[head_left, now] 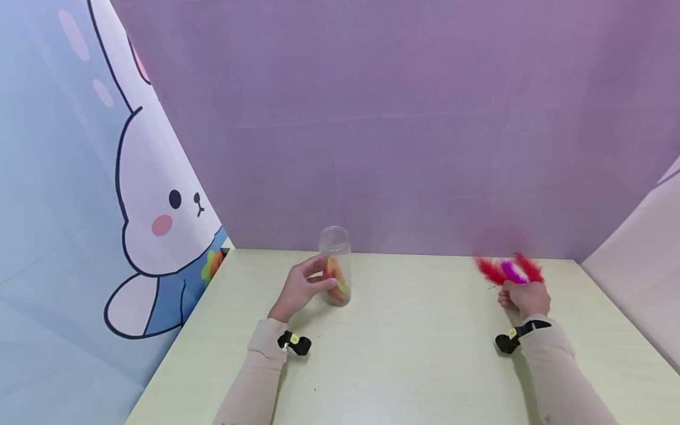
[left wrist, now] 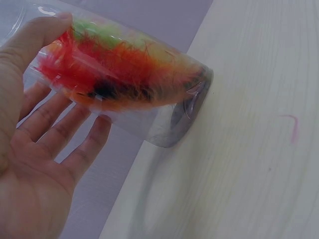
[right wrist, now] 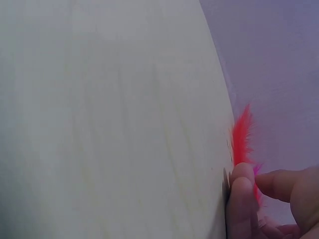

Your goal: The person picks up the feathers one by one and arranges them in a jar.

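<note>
A clear jar [head_left: 343, 251] stands upright near the back of the table, left of centre in the head view, and holds colourful feathers [head_left: 334, 274]. My left hand [head_left: 304, 286] holds the jar from its left side. The left wrist view shows the thumb on one side of the jar [left wrist: 154, 119] and the fingers along the other, with red, orange, green and dark feathers [left wrist: 119, 64] inside. On the right, my right hand [head_left: 526, 298] pinches a few feathers between thumb and fingers, red feathers [head_left: 490, 270] with a magenta feather [head_left: 512, 271] between them, tips fanned upward.
A pale wood-grain table [head_left: 419, 342] lies under both hands. Behind it hangs a purple cloth [head_left: 404, 130], with a blue rabbit-print sheet [head_left: 58, 236] at the left and a whitish sheet [head_left: 637, 254] at the right. Each wrist wears a small black camera.
</note>
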Tool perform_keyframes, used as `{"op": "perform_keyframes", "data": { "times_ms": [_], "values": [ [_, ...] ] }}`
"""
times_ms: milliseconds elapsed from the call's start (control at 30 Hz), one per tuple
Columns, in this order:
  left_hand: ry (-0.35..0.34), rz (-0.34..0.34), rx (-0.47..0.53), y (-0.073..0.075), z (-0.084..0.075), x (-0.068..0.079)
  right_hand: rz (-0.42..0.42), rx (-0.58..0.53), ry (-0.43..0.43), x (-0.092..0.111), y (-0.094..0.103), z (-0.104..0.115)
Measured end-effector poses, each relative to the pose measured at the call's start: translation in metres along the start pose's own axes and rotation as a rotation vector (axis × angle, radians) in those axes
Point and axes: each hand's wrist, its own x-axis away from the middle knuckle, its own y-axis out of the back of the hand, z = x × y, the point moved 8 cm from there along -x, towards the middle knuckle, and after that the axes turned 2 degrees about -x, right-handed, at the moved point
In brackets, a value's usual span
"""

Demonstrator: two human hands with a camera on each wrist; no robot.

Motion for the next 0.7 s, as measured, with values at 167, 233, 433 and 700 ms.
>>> {"op": "perform_keyframes", "data": {
  "times_ms": [167, 233, 433, 700],
  "values": [
    [-0.008, 0.003, -0.003, 0.0, 0.001, 0.0, -0.048, 0.112, 0.001, -0.004, 0.002, 0.003],
    [-0.013, 0.005, -0.005, 0.0, 0.002, -0.001, -0.047, 0.16, 0.006, -0.005, 0.003, 0.004],
    [-0.029, 0.01, -0.006, -0.001, 0.003, -0.001, 0.003, 0.162, 0.024, -0.005, 0.001, 0.009],
    [-0.035, 0.003, -0.018, 0.002, 0.002, 0.0, 0.018, 0.175, 0.107, -0.001, -0.005, 0.013]
  ]
}}
